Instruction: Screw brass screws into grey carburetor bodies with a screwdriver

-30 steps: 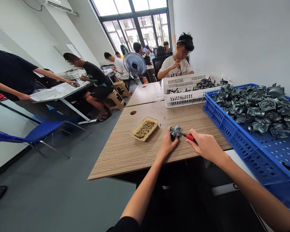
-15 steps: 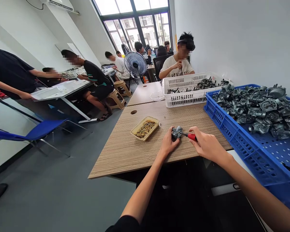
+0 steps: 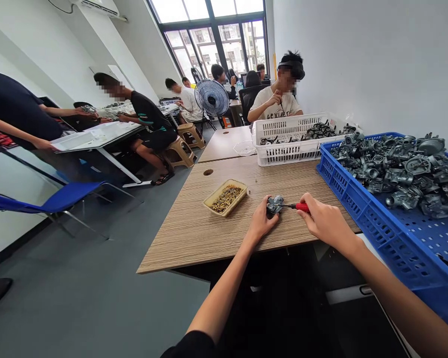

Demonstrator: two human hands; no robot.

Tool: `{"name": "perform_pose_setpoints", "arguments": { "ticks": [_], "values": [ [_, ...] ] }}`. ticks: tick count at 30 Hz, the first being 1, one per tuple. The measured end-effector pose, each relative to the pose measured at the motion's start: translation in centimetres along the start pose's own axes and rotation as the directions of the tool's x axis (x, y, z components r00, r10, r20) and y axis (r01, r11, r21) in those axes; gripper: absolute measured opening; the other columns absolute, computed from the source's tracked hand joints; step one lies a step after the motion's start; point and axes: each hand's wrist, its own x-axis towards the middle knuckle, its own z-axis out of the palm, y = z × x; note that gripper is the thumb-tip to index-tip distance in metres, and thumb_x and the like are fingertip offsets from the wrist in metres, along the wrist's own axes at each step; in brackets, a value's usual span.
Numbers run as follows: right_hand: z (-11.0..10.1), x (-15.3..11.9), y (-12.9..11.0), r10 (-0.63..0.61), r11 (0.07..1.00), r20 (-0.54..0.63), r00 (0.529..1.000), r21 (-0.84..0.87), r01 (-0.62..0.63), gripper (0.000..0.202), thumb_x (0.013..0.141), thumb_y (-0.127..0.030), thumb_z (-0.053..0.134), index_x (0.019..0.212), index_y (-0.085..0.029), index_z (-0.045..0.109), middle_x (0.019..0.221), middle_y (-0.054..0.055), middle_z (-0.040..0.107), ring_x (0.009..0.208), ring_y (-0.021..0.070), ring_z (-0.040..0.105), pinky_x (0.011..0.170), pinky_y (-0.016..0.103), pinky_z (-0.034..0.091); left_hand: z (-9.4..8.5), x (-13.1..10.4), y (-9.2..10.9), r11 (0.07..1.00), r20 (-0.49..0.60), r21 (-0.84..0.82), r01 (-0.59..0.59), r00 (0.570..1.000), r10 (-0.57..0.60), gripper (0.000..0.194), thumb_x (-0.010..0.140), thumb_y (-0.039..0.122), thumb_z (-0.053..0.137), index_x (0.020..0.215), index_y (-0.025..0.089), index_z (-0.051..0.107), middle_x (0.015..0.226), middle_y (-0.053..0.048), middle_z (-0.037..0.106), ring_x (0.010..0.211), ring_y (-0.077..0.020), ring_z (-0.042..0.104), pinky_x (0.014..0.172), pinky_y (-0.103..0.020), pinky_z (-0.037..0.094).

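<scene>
On the wood-grain table (image 3: 186,228), my left hand (image 3: 262,220) is closed around a small grey metal carburetor (image 3: 275,204). A red-handled screwdriver (image 3: 301,206) is gripped in my right hand (image 3: 323,219), its dark shaft pointing left at the carburetor. The tip meets the carburetor's right side; whether it sits in a hole or on a screw I cannot tell. Left of my hands stands a cream tub (image 3: 213,212) full of small brass parts (image 3: 227,198). A couple of tiny loose pieces lie just beyond it.
To the right, a blue crate (image 3: 377,238) holds a heap of carburetors (image 3: 403,164). Behind it stands a white basket (image 3: 283,159) with more dark parts. A co-worker (image 3: 278,99) sits across the table. A fan (image 3: 211,98) and a blue chair (image 3: 74,196) are farther left.
My right hand and the screwdriver have shifted slightly right, and more of the shaft shows. My left hand still holds the carburetor. The view has moved a little.
</scene>
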Motion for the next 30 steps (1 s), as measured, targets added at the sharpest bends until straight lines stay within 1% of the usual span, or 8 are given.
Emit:
{"name": "perform_pose_setpoints", "arguments": {
  "ticks": [5, 9, 11, 17, 22, 24, 28, 30],
  "values": [
    [0.2, 0.01, -0.21, 0.06, 0.99, 0.008, 0.998, -0.129, -0.059, 0.028, 0.106, -0.046, 0.039, 0.106, -0.02, 0.05, 0.081, 0.008, 0.073, 0.073, 0.0254, 0.071, 0.054, 0.031, 0.02, -0.01, 0.0, 0.0, 1.0, 0.003, -0.007, -0.012, 1.0, 0.012, 0.067, 0.084, 0.028, 0.064, 0.146, 0.021, 0.04, 0.131, -0.011, 0.064, 0.117, -0.0259, 0.063, 0.105, -0.043, 0.048],
    [0.08, -0.14, -0.1, 0.006, 1.0, -0.005, 1.0, -0.012, -0.006, 0.021, 0.105, -0.038, 0.043, 0.117, -0.021, 0.046, 0.099, 0.007, 0.076, 0.079, 0.0241, 0.073, 0.057, 0.029, 0.027, 0.04, 0.01, -0.05, 1.0, -0.004, -0.007, -0.008, 1.0, 0.008, 0.067, 0.084, 0.028, 0.064, 0.146, 0.021, 0.04, 0.132, -0.012, 0.063, 0.12, -0.0264, 0.062, 0.107, -0.044, 0.047],
    [-0.05, -0.12, -0.11, 0.009, 1.0, -0.008, 1.0, 0.001, -0.009, 0.018, 0.104, -0.035, 0.044, 0.117, -0.022, 0.046, 0.104, 0.007, 0.075, 0.08, 0.0237, 0.073, 0.057, 0.029, 0.028, 0.08, -0.01, -0.13, 1.0, -0.005, -0.002, -0.009, 1.0, 0.009, 0.068, 0.084, 0.027, 0.065, 0.147, 0.021, 0.04, 0.132, -0.012, 0.063, 0.12, -0.0264, 0.062, 0.107, -0.044, 0.048],
    [-0.29, 0.06, -0.25, 0.099, 0.989, 0.026, 0.995, -0.114, -0.096, 0.024, 0.106, -0.043, 0.04, 0.106, -0.021, 0.048, 0.085, 0.008, 0.074, 0.076, 0.0262, 0.073, 0.054, 0.031, 0.024, 0.12, -0.04, -0.18, 1.0, -0.012, 0.014, 0.0, 1.0, 0.0, 0.068, 0.084, 0.028, 0.065, 0.147, 0.021, 0.04, 0.131, -0.012, 0.064, 0.118, -0.0269, 0.063, 0.105, -0.044, 0.048],
    [-0.29, -0.13, 0.01, -0.003, 0.999, 0.027, 1.0, 0.04, 0.002, 0.016, 0.104, -0.033, 0.044, 0.116, -0.023, 0.044, 0.106, 0.006, 0.076, 0.083, 0.0244, 0.074, 0.059, 0.029, 0.031, 0.06, 0.0, -0.04, 1.0, -0.011, 0.006, -0.001, 1.0, 0.001, 0.067, 0.084, 0.027, 0.065, 0.146, 0.021, 0.041, 0.131, -0.012, 0.064, 0.118, -0.027, 0.063, 0.106, -0.044, 0.048],
    [-0.2, -0.1, -0.05, 0.01, 1.0, 0.045, 0.999, 0.008, -0.01, 0.015, 0.104, -0.034, 0.042, 0.113, -0.022, 0.045, 0.102, 0.007, 0.076, 0.081, 0.0245, 0.074, 0.057, 0.029, 0.029, 0.07, 0.0, -0.06, 1.0, -0.01, 0.01, -0.001, 1.0, 0.001, 0.067, 0.084, 0.027, 0.065, 0.146, 0.022, 0.04, 0.13, -0.011, 0.065, 0.117, -0.0266, 0.063, 0.105, -0.044, 0.049],
    [-0.08, 0.02, -0.26, 0.08, 0.991, 0.059, 0.995, -0.114, -0.073, 0.025, 0.106, -0.045, 0.038, 0.108, -0.021, 0.047, 0.082, 0.008, 0.074, 0.074, 0.0262, 0.073, 0.054, 0.03, 0.024, 0.11, 0.01, -0.08, 1.0, -0.017, 0.021, -0.008, 1.0, 0.008, 0.068, 0.083, 0.027, 0.065, 0.146, 0.022, 0.04, 0.127, -0.011, 0.066, 0.114, -0.0263, 0.064, 0.102, -0.043, 0.05],
    [-0.21, -0.05, -0.33, 0.056, 0.997, 0.06, 0.997, -0.065, -0.052, 0.024, 0.106, -0.043, 0.039, 0.111, -0.021, 0.046, 0.087, 0.008, 0.075, 0.077, 0.0259, 0.074, 0.055, 0.03, 0.026, 0.09, 0.03, -0.05, 1.0, -0.017, 0.019, -0.01, 1.0, 0.011, 0.068, 0.083, 0.026, 0.065, 0.146, 0.022, 0.04, 0.127, -0.011, 0.066, 0.114, -0.0263, 0.064, 0.102, -0.043, 0.05]
  ]
}}
